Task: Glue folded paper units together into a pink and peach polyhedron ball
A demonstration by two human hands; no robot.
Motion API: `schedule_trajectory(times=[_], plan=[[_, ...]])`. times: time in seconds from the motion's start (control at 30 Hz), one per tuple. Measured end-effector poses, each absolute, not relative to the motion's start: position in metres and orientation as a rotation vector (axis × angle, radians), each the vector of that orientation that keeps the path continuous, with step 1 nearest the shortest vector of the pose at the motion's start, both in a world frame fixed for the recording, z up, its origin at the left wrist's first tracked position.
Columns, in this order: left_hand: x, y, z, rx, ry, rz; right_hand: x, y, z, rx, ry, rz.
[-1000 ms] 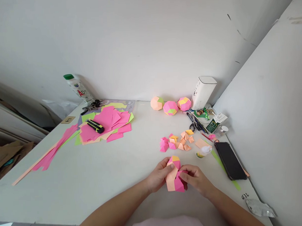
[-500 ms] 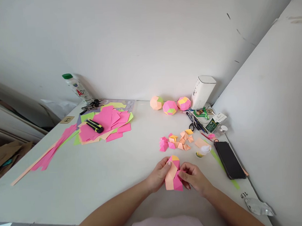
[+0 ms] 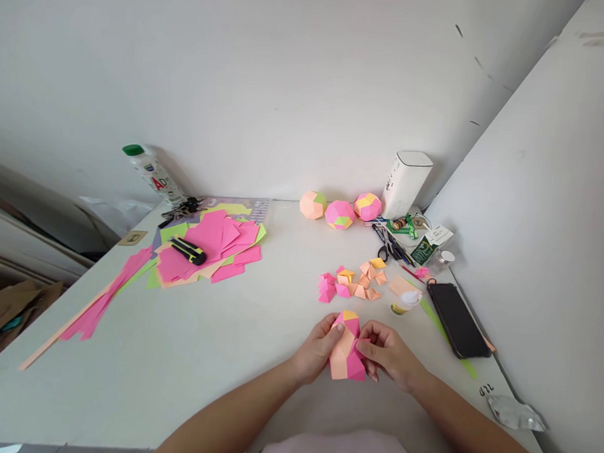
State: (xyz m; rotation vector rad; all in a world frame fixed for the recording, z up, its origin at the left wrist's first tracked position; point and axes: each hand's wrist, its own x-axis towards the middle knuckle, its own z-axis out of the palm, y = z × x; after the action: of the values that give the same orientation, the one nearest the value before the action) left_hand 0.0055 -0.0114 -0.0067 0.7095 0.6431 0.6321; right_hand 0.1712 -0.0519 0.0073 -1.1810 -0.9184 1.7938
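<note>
A partly built paper polyhedron (image 3: 342,359) in peach, pink and yellow is held up over the front of the table. My left hand (image 3: 316,349) grips its upper left side, thumb on a peach face. At its right edge my right hand (image 3: 385,353) pinches a pink paper flap (image 3: 362,348) between thumb and fingers. Just beyond lie several small folded paper units (image 3: 367,282) in peach and yellow, with pink units (image 3: 327,287) to their left. Right of these stands a small glue tub (image 3: 405,302) with a white top. The fingers behind the polyhedron are hidden.
Three finished paper balls (image 3: 339,215) stand by the wall beside a white container (image 3: 406,182). Scissors (image 3: 384,249) and a black phone (image 3: 457,318) are on the right. A utility knife (image 3: 187,250) lies on coloured paper sheets (image 3: 212,240), near a white bottle (image 3: 154,176).
Both hands keep their hold on the paper polyhedron. The right fingers have shifted very slightly at the pink flap, and the view has moved a little.
</note>
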Motion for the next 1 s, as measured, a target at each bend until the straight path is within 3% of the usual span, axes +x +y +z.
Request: schedule_trajectory(times=[1.0], plan=[[0.0047, -0.0131, -0.0044, 0.806, 0.690, 0.615, 0.1676, -0.0533, 0.0074, -1.300, -1.001, 1.741]])
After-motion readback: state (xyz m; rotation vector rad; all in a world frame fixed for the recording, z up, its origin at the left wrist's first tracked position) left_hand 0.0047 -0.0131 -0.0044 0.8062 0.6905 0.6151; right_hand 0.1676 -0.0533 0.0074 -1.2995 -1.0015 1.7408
